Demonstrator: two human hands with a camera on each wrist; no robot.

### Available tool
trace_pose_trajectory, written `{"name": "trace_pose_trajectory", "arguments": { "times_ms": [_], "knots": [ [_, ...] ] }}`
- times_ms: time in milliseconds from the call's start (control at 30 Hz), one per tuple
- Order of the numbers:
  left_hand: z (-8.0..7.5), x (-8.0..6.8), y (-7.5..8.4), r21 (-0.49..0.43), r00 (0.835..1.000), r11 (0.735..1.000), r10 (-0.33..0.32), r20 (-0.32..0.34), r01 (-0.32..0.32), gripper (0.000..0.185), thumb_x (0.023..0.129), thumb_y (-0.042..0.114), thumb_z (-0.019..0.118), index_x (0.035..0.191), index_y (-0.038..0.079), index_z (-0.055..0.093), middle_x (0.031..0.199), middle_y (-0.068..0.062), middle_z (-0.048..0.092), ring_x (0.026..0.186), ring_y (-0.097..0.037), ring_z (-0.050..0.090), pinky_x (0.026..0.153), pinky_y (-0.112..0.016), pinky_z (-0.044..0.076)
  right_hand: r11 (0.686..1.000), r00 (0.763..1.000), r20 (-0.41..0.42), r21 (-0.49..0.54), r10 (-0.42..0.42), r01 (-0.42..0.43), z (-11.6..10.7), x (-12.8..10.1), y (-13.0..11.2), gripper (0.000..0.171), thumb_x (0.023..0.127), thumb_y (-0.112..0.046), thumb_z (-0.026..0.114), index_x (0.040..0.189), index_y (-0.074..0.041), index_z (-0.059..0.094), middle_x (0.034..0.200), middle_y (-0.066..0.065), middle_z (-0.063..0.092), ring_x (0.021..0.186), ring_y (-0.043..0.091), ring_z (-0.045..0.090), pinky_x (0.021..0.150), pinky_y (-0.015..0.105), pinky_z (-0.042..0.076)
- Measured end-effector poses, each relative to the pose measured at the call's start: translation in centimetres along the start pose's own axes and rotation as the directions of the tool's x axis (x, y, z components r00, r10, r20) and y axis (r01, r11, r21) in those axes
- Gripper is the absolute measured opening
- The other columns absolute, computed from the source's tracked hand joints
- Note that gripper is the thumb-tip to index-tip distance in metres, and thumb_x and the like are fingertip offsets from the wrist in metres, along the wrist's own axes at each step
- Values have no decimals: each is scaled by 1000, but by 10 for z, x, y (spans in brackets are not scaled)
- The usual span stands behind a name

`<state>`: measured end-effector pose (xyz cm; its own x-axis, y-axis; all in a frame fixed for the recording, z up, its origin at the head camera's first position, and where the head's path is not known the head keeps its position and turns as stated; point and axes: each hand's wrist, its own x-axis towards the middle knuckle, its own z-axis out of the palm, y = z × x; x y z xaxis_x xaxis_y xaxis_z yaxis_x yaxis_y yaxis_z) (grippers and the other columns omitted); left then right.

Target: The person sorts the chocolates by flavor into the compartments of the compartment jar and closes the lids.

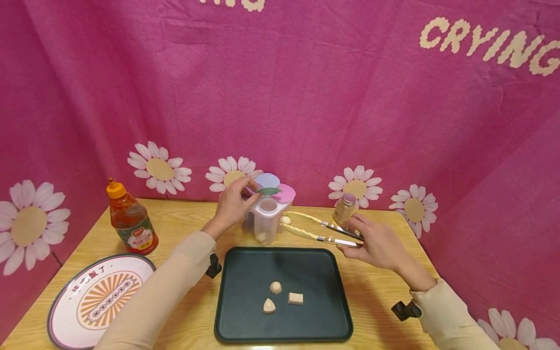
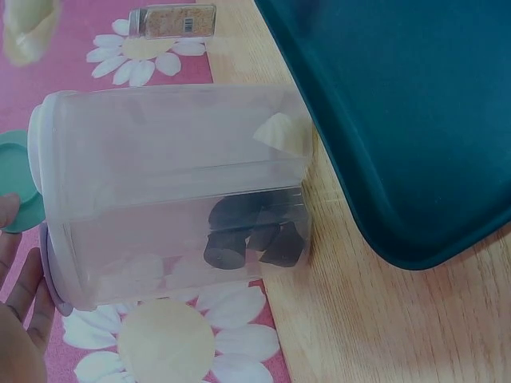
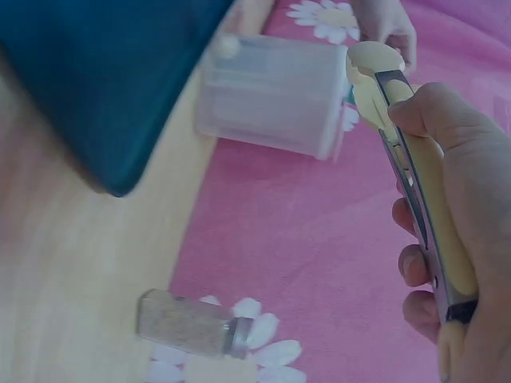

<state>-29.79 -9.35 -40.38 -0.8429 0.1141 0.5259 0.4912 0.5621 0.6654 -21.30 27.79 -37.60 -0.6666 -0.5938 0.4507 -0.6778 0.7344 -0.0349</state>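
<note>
While aloft, tongs (image 1: 321, 238) in right hand (image 1: 377, 243).

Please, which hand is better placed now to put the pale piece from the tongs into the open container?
Probably the right hand: it holds the tongs, which pinch the pale piece beside the container. The left hand is occupied, holding up the green lid.

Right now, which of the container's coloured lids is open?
The green lid, which the left hand holds raised by an uncovered round opening; the blue lid and pink lid look closed.
</note>
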Motion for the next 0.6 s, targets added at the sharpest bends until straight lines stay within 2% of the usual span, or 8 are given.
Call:
{"name": "trace_pose_trajectory", "arguments": {
  "times_ms": [233, 500, 600],
  "knots": [
    [0, 0, -1, 18, 1000, 1000, -1, -3, 1, 15, 94, 12, 80, 102, 9, 69, 100, -11, 73, 89, -27, 73, 81, -43, 61, 1000, 999, -38, 2, -10, 10, -4, 25, 5, 40, 77, -34, 90, 107, -16, 70, 95, -2, 65, 56, -1, 35, 47, 17, 30],
    [0, -1, 0, 21, 1000, 1000, -1, 0, 1, 15, 94, 13, 80, 103, 10, 69, 100, -11, 73, 89, -26, 72, 80, -41, 60, 1000, 1000, -6, 23, 1, -1, 4, 48, 4, 42, 80, -36, 89, 110, -14, 71, 99, 1, 69, 67, 8, 53, 55, 21, 45],
    [0, 0, -1, 21, 1000, 1000, 2, 0, -2, 15, 93, 12, 81, 103, 10, 69, 100, -11, 73, 89, -26, 72, 80, -39, 59, 999, 1000, 13, 30, 9, -10, 9, 54, 4, 42, 80, -38, 88, 111, -14, 72, 99, 1, 69, 73, 11, 56, 59, 24, 48]
  ]
}}
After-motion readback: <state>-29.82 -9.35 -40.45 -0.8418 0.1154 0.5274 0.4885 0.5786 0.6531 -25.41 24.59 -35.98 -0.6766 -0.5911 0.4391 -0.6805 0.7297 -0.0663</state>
